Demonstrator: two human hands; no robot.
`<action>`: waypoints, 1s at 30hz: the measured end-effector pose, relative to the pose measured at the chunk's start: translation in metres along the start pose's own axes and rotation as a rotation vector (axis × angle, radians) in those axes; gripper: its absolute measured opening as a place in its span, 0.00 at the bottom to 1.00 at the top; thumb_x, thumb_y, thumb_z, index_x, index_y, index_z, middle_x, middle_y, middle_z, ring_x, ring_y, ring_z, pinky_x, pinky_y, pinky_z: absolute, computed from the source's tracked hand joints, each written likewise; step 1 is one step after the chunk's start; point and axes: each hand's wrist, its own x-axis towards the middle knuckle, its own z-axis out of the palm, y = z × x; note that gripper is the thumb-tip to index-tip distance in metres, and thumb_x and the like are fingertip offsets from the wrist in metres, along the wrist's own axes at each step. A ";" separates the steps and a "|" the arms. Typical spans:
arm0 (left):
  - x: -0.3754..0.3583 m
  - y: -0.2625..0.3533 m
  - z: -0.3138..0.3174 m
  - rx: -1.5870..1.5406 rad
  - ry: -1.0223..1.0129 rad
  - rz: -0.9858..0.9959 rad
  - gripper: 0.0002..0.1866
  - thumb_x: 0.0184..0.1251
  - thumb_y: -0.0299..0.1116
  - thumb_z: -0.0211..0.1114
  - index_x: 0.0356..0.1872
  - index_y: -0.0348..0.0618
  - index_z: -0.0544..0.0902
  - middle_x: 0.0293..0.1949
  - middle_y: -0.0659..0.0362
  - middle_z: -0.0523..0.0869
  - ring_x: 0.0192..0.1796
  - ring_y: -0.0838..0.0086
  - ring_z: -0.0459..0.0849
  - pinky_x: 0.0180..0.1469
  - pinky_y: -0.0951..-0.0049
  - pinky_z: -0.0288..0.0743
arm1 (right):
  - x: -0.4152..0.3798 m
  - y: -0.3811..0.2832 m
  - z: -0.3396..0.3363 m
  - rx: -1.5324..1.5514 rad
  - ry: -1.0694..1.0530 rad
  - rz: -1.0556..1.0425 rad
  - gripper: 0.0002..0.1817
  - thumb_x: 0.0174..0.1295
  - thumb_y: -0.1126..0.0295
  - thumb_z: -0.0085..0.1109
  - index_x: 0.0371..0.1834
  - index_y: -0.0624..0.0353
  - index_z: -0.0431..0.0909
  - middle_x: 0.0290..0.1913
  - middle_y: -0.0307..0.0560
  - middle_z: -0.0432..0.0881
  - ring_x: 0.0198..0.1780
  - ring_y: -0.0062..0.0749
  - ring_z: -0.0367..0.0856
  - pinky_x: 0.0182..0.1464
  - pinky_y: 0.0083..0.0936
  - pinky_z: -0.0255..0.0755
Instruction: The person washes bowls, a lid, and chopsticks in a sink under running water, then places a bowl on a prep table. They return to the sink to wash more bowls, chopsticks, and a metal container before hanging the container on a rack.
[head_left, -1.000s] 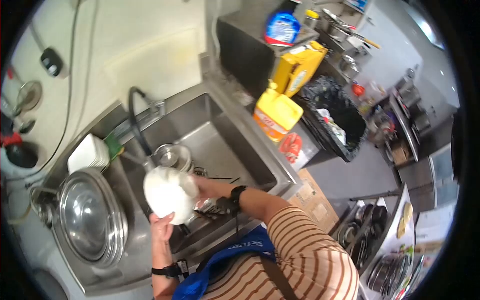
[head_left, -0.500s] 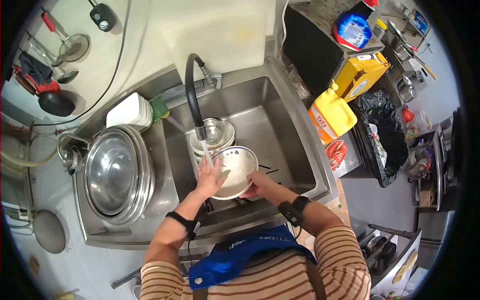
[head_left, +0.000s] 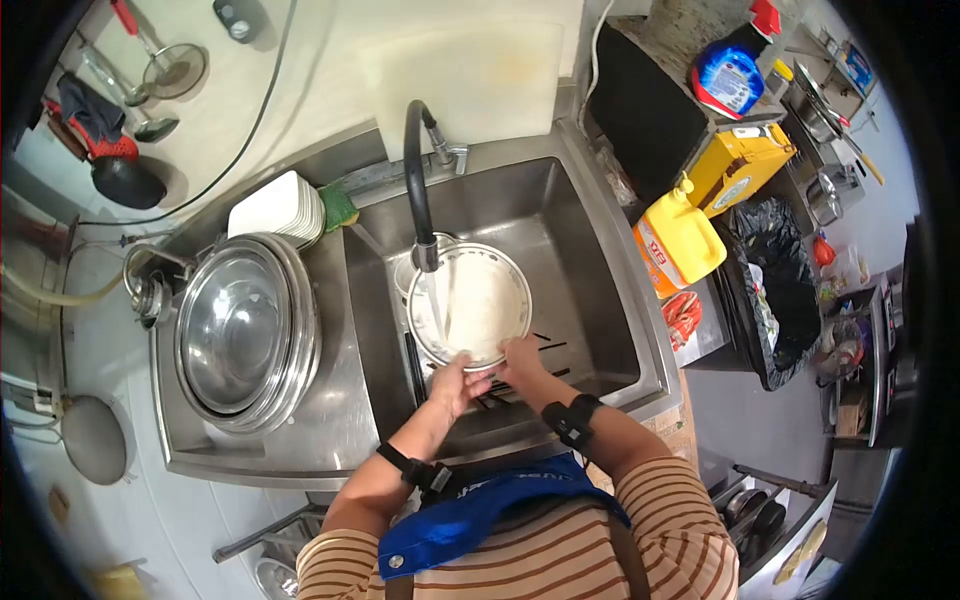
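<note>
I hold a white bowl over the steel sink, tilted so its inside faces up at me. My left hand grips its near rim on the left. My right hand grips the near rim on the right. Water runs from the black faucet onto the bowl's left side. More bowls sit stacked under it, mostly hidden.
Large steel bowls are nested on the left drainboard, with a stack of white square dishes and a green sponge behind. A yellow jug stands right of the sink, beside a black-lined bin.
The bowl has turned from showing its outside to facing up under the tap. Both hands have slid to its near rim. The view has swung left over the sink.
</note>
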 end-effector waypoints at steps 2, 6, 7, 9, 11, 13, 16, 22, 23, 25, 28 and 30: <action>-0.003 -0.001 -0.007 -0.050 -0.027 0.084 0.19 0.66 0.30 0.49 0.55 0.32 0.64 0.45 0.49 0.78 0.40 0.58 0.82 0.37 0.62 0.82 | 0.033 0.040 -0.007 0.113 -0.110 0.135 0.17 0.54 0.80 0.48 0.49 0.65 0.67 0.46 0.58 0.72 0.39 0.48 0.78 0.41 0.51 0.74; -0.031 0.026 -0.034 0.230 0.134 0.415 0.19 0.56 0.19 0.54 0.52 0.31 0.69 0.42 0.48 0.81 0.36 0.60 0.84 0.31 0.66 0.82 | 0.055 0.069 -0.003 -0.016 -0.385 0.323 0.16 0.60 0.70 0.53 0.48 0.67 0.67 0.47 0.57 0.74 0.41 0.45 0.78 0.47 0.48 0.72; -0.034 0.034 -0.045 0.294 0.164 0.488 0.20 0.55 0.21 0.56 0.51 0.32 0.70 0.39 0.48 0.82 0.33 0.62 0.84 0.28 0.69 0.81 | 0.053 0.061 -0.003 -0.127 -0.395 0.392 0.18 0.61 0.67 0.53 0.49 0.68 0.67 0.47 0.57 0.75 0.42 0.45 0.78 0.48 0.46 0.72; -0.046 0.058 -0.075 0.909 0.247 0.625 0.22 0.51 0.20 0.57 0.51 0.29 0.69 0.39 0.40 0.81 0.39 0.56 0.84 0.35 0.64 0.80 | 0.087 0.048 -0.005 -0.503 -0.414 0.082 0.19 0.57 0.58 0.57 0.45 0.61 0.73 0.39 0.55 0.80 0.41 0.44 0.80 0.38 0.43 0.74; -0.064 0.070 -0.074 1.390 0.352 0.869 0.21 0.47 0.18 0.55 0.48 0.26 0.70 0.37 0.37 0.80 0.42 0.50 0.81 0.44 0.60 0.76 | 0.081 0.008 0.019 -1.113 -0.313 -0.269 0.16 0.53 0.60 0.57 0.38 0.60 0.77 0.33 0.56 0.81 0.37 0.44 0.81 0.34 0.42 0.74; -0.073 0.085 -0.059 1.580 0.407 0.786 0.21 0.46 0.17 0.54 0.47 0.27 0.70 0.36 0.38 0.80 0.42 0.48 0.80 0.47 0.57 0.74 | 0.088 0.003 0.024 -1.612 -0.472 -0.967 0.13 0.51 0.64 0.55 0.30 0.64 0.80 0.29 0.55 0.81 0.34 0.43 0.82 0.35 0.42 0.75; -0.049 0.096 -0.033 1.867 0.393 0.764 0.17 0.48 0.21 0.56 0.43 0.29 0.74 0.35 0.42 0.81 0.42 0.48 0.79 0.45 0.58 0.74 | 0.001 -0.016 0.084 -2.047 -0.630 -1.027 0.11 0.45 0.67 0.54 0.27 0.63 0.80 0.30 0.56 0.81 0.33 0.45 0.81 0.36 0.41 0.74; -0.009 0.092 -0.021 1.621 0.303 1.088 0.13 0.50 0.27 0.57 0.39 0.39 0.80 0.37 0.50 0.83 0.39 0.55 0.81 0.43 0.59 0.75 | 0.020 -0.006 0.055 -1.708 -0.396 -0.991 0.10 0.46 0.70 0.52 0.32 0.52 0.80 0.28 0.52 0.81 0.34 0.47 0.81 0.36 0.41 0.74; 0.001 0.089 -0.026 1.527 0.336 0.999 0.13 0.50 0.28 0.57 0.38 0.41 0.82 0.37 0.52 0.83 0.37 0.57 0.82 0.42 0.58 0.75 | 0.020 -0.013 0.045 -1.779 -0.310 -0.884 0.11 0.47 0.71 0.51 0.34 0.50 0.79 0.30 0.53 0.81 0.35 0.49 0.80 0.37 0.41 0.73; 0.022 0.087 -0.055 1.233 0.228 0.609 0.17 0.56 0.33 0.59 0.46 0.35 0.77 0.39 0.49 0.83 0.37 0.55 0.83 0.43 0.56 0.76 | 0.030 -0.024 0.011 -1.691 -0.233 -0.833 0.13 0.48 0.73 0.50 0.37 0.52 0.78 0.30 0.55 0.80 0.36 0.50 0.79 0.37 0.41 0.73; 0.025 0.050 -0.072 0.483 0.014 0.049 0.23 0.60 0.38 0.58 0.51 0.31 0.71 0.41 0.46 0.82 0.40 0.52 0.82 0.46 0.53 0.75 | 0.024 -0.044 -0.002 -1.237 -0.091 -0.404 0.13 0.50 0.76 0.47 0.39 0.59 0.76 0.29 0.55 0.79 0.37 0.49 0.80 0.38 0.42 0.73; 0.015 0.025 -0.058 0.175 -0.204 -0.089 0.25 0.62 0.44 0.55 0.50 0.30 0.71 0.42 0.45 0.81 0.45 0.51 0.81 0.49 0.52 0.74 | 0.026 -0.041 -0.004 -0.801 -0.002 -0.186 0.14 0.50 0.78 0.46 0.40 0.64 0.75 0.29 0.55 0.78 0.35 0.46 0.79 0.37 0.40 0.74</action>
